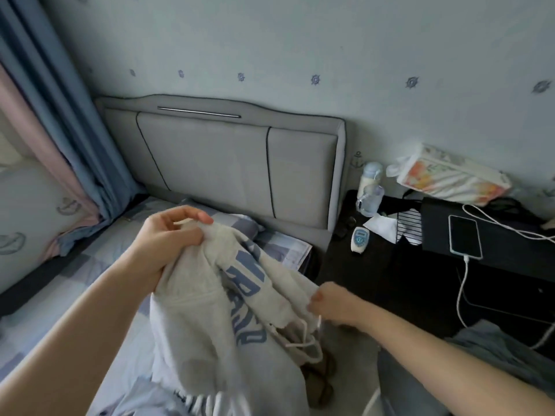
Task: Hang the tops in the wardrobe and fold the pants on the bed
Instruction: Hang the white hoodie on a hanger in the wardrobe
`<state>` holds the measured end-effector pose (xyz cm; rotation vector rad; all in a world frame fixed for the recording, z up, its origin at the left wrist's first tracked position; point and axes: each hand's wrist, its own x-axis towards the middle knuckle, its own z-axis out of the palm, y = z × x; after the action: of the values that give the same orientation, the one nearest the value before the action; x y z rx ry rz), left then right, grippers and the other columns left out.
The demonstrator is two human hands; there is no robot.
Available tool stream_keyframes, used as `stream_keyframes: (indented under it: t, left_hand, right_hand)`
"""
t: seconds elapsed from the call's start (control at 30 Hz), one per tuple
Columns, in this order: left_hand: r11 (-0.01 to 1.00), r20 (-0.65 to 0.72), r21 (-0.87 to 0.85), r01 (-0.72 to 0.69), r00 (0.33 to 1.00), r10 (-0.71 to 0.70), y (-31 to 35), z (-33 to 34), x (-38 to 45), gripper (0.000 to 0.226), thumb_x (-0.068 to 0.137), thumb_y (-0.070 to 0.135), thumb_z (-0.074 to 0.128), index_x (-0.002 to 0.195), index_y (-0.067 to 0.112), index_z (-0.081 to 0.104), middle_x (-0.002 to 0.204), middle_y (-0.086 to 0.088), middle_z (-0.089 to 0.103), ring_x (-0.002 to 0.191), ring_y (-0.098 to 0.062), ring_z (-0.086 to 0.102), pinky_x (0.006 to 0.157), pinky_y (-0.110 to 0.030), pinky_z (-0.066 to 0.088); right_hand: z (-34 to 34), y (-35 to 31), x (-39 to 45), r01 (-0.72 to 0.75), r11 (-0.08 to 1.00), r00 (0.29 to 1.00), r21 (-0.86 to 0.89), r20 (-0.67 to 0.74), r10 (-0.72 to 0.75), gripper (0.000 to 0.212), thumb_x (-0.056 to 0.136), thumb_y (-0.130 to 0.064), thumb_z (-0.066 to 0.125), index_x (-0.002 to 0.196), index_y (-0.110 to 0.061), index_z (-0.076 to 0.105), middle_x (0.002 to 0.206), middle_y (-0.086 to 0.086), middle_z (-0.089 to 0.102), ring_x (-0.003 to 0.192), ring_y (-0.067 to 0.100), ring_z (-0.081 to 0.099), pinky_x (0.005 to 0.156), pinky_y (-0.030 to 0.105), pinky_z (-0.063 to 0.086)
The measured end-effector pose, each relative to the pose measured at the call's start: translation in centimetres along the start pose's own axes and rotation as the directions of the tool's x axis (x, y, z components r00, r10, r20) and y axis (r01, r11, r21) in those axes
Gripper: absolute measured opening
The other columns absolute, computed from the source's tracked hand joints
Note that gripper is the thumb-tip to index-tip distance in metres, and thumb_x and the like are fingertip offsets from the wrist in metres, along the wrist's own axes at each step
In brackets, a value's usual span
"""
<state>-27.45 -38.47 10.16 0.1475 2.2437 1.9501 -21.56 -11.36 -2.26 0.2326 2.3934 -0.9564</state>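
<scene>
Both hands hold a pale grey sweatshirt (204,301) with blue lettering up over the bed (75,280), in front of the padded headboard (234,163). The left hand (168,235) grips its upper edge; the right hand (333,301) pinches the fabric lower down, near the dark desk (375,274) beside the headboard.

Two hands: left (168,235), right (333,301). One white top (195,310), one bed (75,274), one phone (465,237), two bottles (372,172) (370,201), one tissue pack (450,175).
</scene>
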Motion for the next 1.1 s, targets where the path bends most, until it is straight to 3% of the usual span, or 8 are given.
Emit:
stream_keyframes:
  t: [0.17, 0.27, 0.4, 0.5, 0.57, 0.67, 0.93, 1.1]
  left_hand:
    - [0.989, 0.022, -0.039, -0.142, 0.989, 0.143, 2.6, -3.8, -3.2, 0.051, 0.080, -0.019, 0.047, 0.063, 0.024, 0.070, 0.064, 0.000, 0.067, 0.056, -0.012, 0.063, 0.051, -0.020, 0.053]
    - [0.976, 0.063, -0.094, -0.196, 0.977, 0.202, 4.0, -5.8, -4.7, 0.053, 0.080, -0.020, 0.045, 0.062, 0.024, 0.069, 0.065, 0.000, 0.066, 0.056, -0.012, 0.062, 0.053, -0.019, 0.052]
    - [0.962, 0.108, -0.128, -0.242, 0.961, 0.256, 5.1, -8.1, -5.9, 0.052, 0.080, -0.020, 0.045, 0.064, 0.023, 0.068, 0.069, -0.001, 0.065, 0.061, -0.014, 0.061, 0.056, -0.020, 0.052]
    - [0.957, 0.152, -0.137, -0.255, 0.949, 0.275, 5.1, -8.9, -6.5, 0.055, 0.079, -0.022, 0.043, 0.062, 0.023, 0.069, 0.070, -0.001, 0.066, 0.062, -0.013, 0.061, 0.058, -0.020, 0.052]
    - [0.957, 0.179, -0.140, -0.255, 0.944, 0.277, 4.8, -9.8, -7.0, 0.055, 0.078, -0.023, 0.043, 0.062, 0.023, 0.069, 0.070, 0.000, 0.065, 0.063, -0.013, 0.061, 0.058, -0.020, 0.051]
    - [0.958, 0.236, -0.180, -0.221, 0.936, 0.261, 4.1, -10.3, -7.3, 0.054, 0.078, -0.022, 0.044, 0.063, 0.023, 0.069, 0.069, 0.001, 0.066, 0.061, -0.012, 0.063, 0.057, -0.020, 0.053]
    - [0.956, 0.426, -0.224, -0.189, 0.863, 0.271, 4.0, -8.6, -8.4, 0.048, 0.074, -0.020, 0.049, 0.064, 0.022, 0.070, 0.069, 0.000, 0.067, 0.059, -0.012, 0.063, 0.054, -0.019, 0.053]
    - [0.954, 0.476, -0.228, -0.197, 0.832, 0.286, 4.6, -7.2, -9.4, 0.053, 0.076, -0.023, 0.045, 0.065, 0.022, 0.071, 0.069, -0.001, 0.066, 0.059, -0.013, 0.063, 0.055, -0.020, 0.053]
  right_hand:
    - [4.5, 1.7, 0.6, -0.203, 0.979, 0.971, 0.037, 0.135, 0.196, 0.038, 0.082, -0.035, 0.067, 0.114, -0.015, 0.058, 0.101, -0.001, 0.063, 0.094, 0.016, 0.062, 0.066, 0.021, 0.055]
    - [8.8, 0.3, 0.0, -0.163, 0.986, 0.973, 0.024, 0.167, 0.157, 0.064, 0.067, -0.055, 0.072, 0.123, -0.025, 0.059, 0.120, -0.006, 0.060, 0.112, 0.015, 0.055, 0.090, 0.025, 0.047]
    - [13.6, -3.9, -1.4, -0.320, 0.947, 0.888, 0.023, 0.356, 0.292, 0.069, 0.070, -0.074, 0.059, 0.122, -0.029, 0.053, 0.098, -0.006, 0.058, 0.086, 0.014, 0.062, 0.063, 0.027, 0.049]
    - [14.7, -4.2, -2.2, -0.347, 0.930, 0.913, 0.120, 0.269, 0.306, 0.052, 0.097, -0.048, 0.038, 0.119, -0.007, 0.061, 0.098, 0.006, 0.070, 0.094, 0.026, 0.070, 0.072, 0.036, 0.056]
    - [15.0, -4.1, -2.9, -0.393, 0.798, 0.916, 0.456, 0.271, 0.296, 0.043, 0.103, -0.033, 0.034, 0.111, 0.000, 0.062, 0.100, 0.013, 0.069, 0.098, 0.029, 0.067, 0.085, 0.041, 0.053]
    - [15.5, -3.9, -3.2, -0.069, 0.531, 0.897, 0.845, -0.180, 0.403, 0.031, 0.102, -0.026, 0.039, 0.109, -0.003, 0.059, 0.097, 0.018, 0.066, 0.080, 0.026, 0.061, 0.065, 0.033, 0.048]
    - [19.1, -5.1, -6.0, 0.151, 0.782, 0.755, 0.605, -0.581, 0.304, 0.054, 0.090, -0.017, 0.057, 0.137, -0.013, 0.030, 0.134, 0.015, 0.042, 0.117, 0.033, 0.047, 0.101, 0.048, 0.043]
    - [19.8, -3.7, -7.2, -0.177, 0.984, 0.810, 0.012, -0.567, 0.153, 0.061, 0.081, -0.050, 0.062, 0.132, -0.025, 0.038, 0.136, 0.004, 0.041, 0.126, 0.030, 0.042, 0.103, 0.041, 0.041]
